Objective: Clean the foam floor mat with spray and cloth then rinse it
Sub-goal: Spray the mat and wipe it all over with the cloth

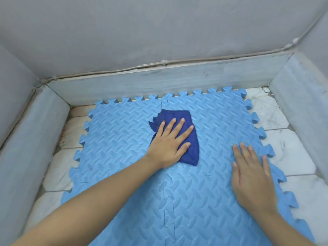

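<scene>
**Wiping in hand, rinse still ahead**

The blue foam mat (195,201) lies flat on the tiled floor (292,157), walled on three sides. Left hand (168,144) presses a dark blue cloth (192,150) mid-mat, fingers spread straight. Right hand (252,176) rests flat near the mat's right edge, fingers together. No spray bottle or water shows; rinsing looks undone

White tiled floor (291,153) under blue foam mat (124,139)
</scene>
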{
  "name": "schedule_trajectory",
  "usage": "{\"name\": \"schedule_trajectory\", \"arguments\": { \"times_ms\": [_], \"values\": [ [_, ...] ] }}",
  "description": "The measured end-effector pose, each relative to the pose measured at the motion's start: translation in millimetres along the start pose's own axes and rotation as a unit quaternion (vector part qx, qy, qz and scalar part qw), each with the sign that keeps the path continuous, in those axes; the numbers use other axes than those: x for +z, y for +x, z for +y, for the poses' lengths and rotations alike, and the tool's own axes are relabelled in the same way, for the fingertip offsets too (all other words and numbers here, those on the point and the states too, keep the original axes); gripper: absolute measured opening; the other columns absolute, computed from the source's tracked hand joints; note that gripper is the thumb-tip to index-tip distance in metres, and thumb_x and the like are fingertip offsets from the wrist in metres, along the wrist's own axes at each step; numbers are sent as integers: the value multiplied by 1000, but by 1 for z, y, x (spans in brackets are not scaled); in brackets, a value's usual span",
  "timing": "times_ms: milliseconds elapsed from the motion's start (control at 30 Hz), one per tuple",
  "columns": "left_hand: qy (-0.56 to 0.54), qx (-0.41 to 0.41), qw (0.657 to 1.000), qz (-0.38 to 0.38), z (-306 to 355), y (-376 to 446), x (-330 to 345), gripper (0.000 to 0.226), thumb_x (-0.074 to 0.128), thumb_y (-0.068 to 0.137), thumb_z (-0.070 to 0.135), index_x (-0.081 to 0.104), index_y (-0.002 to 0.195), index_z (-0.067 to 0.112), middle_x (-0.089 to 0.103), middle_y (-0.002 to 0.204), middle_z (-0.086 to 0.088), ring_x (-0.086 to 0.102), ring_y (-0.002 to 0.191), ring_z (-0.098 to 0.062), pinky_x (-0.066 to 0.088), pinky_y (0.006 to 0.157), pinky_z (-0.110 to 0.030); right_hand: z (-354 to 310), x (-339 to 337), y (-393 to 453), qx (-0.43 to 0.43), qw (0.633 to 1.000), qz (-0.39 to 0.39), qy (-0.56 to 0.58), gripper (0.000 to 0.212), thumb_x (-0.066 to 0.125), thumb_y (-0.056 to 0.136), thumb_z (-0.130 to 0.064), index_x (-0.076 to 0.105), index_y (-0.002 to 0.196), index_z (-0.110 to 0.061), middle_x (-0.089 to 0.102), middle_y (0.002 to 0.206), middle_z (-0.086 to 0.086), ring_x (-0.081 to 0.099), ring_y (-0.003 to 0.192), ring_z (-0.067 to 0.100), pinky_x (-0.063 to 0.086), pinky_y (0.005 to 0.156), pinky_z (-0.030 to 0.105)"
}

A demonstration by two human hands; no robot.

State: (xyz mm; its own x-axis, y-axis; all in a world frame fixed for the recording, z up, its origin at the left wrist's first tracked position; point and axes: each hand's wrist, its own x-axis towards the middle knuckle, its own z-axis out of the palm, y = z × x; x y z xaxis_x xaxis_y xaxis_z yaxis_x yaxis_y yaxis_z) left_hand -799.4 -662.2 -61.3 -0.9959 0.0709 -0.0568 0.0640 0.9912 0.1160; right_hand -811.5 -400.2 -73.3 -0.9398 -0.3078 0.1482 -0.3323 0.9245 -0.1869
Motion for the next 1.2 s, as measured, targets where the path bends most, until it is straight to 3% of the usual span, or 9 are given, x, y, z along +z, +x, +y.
{"name": "schedule_trajectory", "arguments": {
  "times_ms": [100,200,400,467,633,800,900,1067,1200],
  "values": [
    [-11,-100,995,-4,27,83,-1,59,16,98,55,7,153,35,0,162,-2,-2,148,-29,-10,117,-51,3,1,1,14,1000,7,-4,55,27,95,-28,47,143,-10,46,150,10,37,143,27,17,119,50],
    [-18,-134,990,-32,47,129,-5,60,15,98,56,6,153,35,-4,162,-4,-5,148,-32,-13,115,-55,5,2,1,11,1000,0,12,56,25,96,-29,46,144,-9,44,152,9,33,145,26,17,121,47],
    [8,48,998,-40,58,32,-3,63,14,95,60,6,153,36,0,162,-1,-1,148,-29,-2,117,-54,7,2,2,1,1000,19,19,54,27,96,-25,48,142,-6,47,150,10,37,143,26,16,120,43],
    [20,60,998,-19,55,-12,3,62,17,96,57,14,153,31,9,161,-5,9,148,-31,5,117,-55,6,4,1,2,1000,25,18,53,28,95,-20,48,142,-5,47,149,10,38,142,26,18,118,44],
    [45,-30,998,-25,69,78,0,69,9,93,58,3,154,27,-2,161,-16,-3,148,-33,-11,115,-51,7,3,2,0,1000,25,13,56,29,90,-14,49,141,-4,48,149,10,39,142,26,18,118,43],
    [-5,-93,994,-64,74,154,-7,65,16,96,59,-2,153,33,-12,161,-8,-9,148,-29,-13,115,-52,8,3,2,4,999,20,32,57,27,90,-14,49,142,-6,47,150,9,37,143,25,18,120,43],
    [-2,-35,995,-94,51,103,-15,62,16,96,59,-4,152,38,-12,161,-2,-9,148,-24,-9,117,-50,10,2,3,8,999,23,47,57,26,91,-16,49,142,-6,47,150,9,37,143,26,20,120,45],
    [33,43,986,-155,-27,-69,-29,63,9,93,63,-9,150,42,-14,161,2,-10,148,-22,-4,118,-49,5,-4,3,17,998,-1,59,56,31,89,-14,46,143,-5,44,152,10,34,145,28,17,120,47],
    [83,64,974,-199,-55,-238,-35,72,21,93,67,6,154,31,1,162,-7,5,148,-29,9,116,-53,5,-4,3,16,997,-14,69,53,35,93,-10,43,145,-5,40,155,11,29,147,28,12,121,46]
  ]
}}
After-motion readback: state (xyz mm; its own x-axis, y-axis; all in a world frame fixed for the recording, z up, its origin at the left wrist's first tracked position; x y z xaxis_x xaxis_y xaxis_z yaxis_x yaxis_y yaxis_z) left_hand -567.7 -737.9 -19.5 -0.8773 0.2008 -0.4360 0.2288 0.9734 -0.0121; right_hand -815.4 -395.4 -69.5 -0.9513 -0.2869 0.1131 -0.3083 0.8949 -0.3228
